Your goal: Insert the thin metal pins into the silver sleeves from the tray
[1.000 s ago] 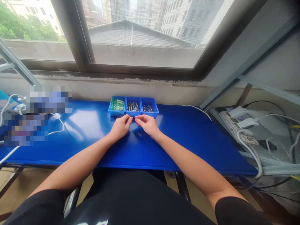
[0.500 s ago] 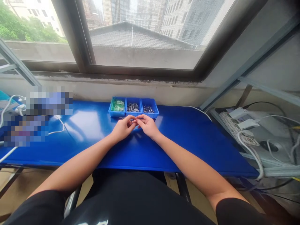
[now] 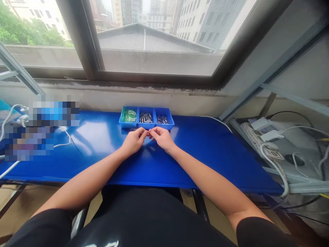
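Note:
My left hand [image 3: 134,139] and my right hand [image 3: 162,138] meet at the fingertips just in front of three joined blue bins. Both are closed in a pinch; whatever sits between the fingers is too small and too covered to make out. In the left bin [image 3: 123,125] lies a green plastic bag [image 3: 129,115] with pale pieces. Short metal cylinders [image 3: 146,118] fill part of the middle bin [image 3: 147,126]. Thin screw-like metal parts [image 3: 162,119] lie in the right bin [image 3: 170,120]. A small dark item [image 3: 132,130] shows beside my left fingers.
The blue-covered table [image 3: 205,161] runs below the window, with a wall behind the bins. White cables [image 3: 63,144] and blurred-out items stand at the left. On the right are a metal frame [image 3: 246,80], a power strip [image 3: 267,145] and white plugs [image 3: 271,134].
My left fingers have drawn in and curled closer together, and the fingertips of both hands have shifted slightly. The bins have stayed in place.

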A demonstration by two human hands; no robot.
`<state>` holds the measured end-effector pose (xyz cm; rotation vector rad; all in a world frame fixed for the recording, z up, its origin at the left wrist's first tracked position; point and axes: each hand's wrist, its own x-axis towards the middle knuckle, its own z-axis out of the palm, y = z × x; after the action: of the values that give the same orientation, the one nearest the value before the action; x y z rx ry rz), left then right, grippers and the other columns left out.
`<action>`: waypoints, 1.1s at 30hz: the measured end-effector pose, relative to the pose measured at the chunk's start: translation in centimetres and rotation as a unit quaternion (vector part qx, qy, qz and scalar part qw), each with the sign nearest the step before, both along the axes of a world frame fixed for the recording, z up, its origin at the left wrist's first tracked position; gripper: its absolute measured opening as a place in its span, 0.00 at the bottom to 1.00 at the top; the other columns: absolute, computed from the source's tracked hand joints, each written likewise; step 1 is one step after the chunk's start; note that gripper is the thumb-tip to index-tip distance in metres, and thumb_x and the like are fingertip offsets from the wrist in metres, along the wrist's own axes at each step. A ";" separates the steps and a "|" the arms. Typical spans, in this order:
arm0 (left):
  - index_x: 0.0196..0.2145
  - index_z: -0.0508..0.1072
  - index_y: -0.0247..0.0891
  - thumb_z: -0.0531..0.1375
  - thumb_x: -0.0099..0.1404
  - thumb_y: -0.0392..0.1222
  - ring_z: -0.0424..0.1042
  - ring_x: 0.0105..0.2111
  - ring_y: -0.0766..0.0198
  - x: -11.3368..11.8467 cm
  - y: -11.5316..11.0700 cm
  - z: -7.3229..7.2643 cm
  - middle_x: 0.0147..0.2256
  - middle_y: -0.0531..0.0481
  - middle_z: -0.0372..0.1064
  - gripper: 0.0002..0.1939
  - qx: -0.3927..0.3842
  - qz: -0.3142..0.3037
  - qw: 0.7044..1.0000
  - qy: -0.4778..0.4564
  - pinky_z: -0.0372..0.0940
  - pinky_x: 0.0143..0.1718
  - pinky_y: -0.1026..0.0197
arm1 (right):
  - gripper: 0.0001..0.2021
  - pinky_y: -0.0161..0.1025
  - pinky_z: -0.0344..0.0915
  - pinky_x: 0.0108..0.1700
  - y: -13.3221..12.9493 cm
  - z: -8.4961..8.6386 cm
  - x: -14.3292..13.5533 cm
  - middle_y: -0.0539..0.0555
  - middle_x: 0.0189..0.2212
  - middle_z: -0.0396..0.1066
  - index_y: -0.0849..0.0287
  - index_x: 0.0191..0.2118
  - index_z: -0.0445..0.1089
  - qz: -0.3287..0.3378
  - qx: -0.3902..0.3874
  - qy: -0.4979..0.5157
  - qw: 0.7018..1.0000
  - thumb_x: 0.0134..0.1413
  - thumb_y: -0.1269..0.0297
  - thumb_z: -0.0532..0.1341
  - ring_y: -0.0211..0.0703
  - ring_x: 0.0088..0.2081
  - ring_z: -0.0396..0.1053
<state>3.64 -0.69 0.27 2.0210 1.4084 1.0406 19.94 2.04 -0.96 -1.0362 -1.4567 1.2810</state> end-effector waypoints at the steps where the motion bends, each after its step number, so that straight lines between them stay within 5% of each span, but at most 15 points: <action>1: 0.32 0.70 0.38 0.50 0.69 0.49 0.65 0.22 0.67 0.0 0.0 0.0 0.21 0.54 0.67 0.16 0.003 0.004 1.000 0.003 0.58 0.26 0.66 | 0.20 0.37 0.65 0.30 0.0 0.0 0.0 0.54 0.28 0.75 0.59 0.30 0.70 0.000 -0.002 -0.001 1.000 0.45 0.44 0.64 0.41 0.30 0.71; 7: 0.29 0.68 0.38 0.50 0.69 0.50 0.65 0.22 0.66 -0.2 0.3 0.0 0.22 0.52 0.68 0.17 0.006 0.032 0.999 0.001 0.58 0.25 0.65 | 0.19 0.38 0.65 0.30 -0.2 0.1 -0.1 0.55 0.28 0.75 0.60 0.32 0.72 0.007 -0.002 -0.001 1.000 0.44 0.46 0.65 0.42 0.31 0.71; 18: 0.43 0.67 0.39 0.52 0.68 0.48 0.65 0.21 0.68 0.0 0.0 -0.1 0.22 0.56 0.67 0.12 -0.018 -0.016 0.999 -0.026 0.59 0.27 0.66 | 0.24 0.35 0.63 0.28 0.0 0.2 -0.1 0.52 0.21 0.71 0.60 0.25 0.72 0.004 -0.004 -0.007 1.000 0.48 0.40 0.60 0.38 0.25 0.67; 27: 0.29 0.68 0.37 0.49 0.69 0.51 0.63 0.21 0.69 -0.1 0.1 0.0 0.20 0.54 0.65 0.18 0.005 -0.009 1.000 0.010 0.57 0.25 0.66 | 0.25 0.34 0.63 0.27 0.1 -0.1 -0.1 0.52 0.21 0.70 0.60 0.25 0.71 0.003 -0.008 0.002 1.000 0.48 0.39 0.60 0.37 0.24 0.67; 33: 0.39 0.68 0.38 0.52 0.67 0.49 0.64 0.20 0.68 -0.1 0.3 -0.2 0.21 0.56 0.67 0.12 0.000 0.008 1.000 0.000 0.57 0.24 0.66 | 0.25 0.34 0.63 0.26 0.0 0.0 -0.1 0.52 0.20 0.69 0.60 0.24 0.70 0.003 -0.022 0.013 1.000 0.47 0.38 0.60 0.37 0.24 0.67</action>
<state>3.59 -0.40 0.04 2.0130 1.4271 1.0457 19.81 2.06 -0.98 -1.0409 -1.4186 1.3317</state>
